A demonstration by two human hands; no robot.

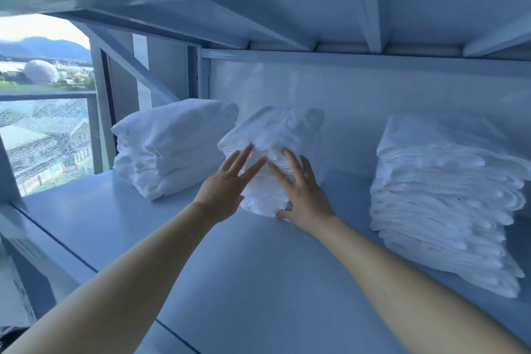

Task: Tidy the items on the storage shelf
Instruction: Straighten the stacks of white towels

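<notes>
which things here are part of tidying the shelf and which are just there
Job: middle stack of folded white cloths, touched by left hand and right hand; left pile of folded white linen; tall right stack of folded white cloths; pale metal shelf board.
Just there: window with railing; shelf deck overhead.

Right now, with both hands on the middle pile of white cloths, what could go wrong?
1. The middle pile looks tilted, with uneven layers. The left hand and right hand only press flat against its front, so a hard push might topple it or slide the layers apart.
2. It sits close beside the left pile, so a sideways shove could bump and rumple that one.
</notes>
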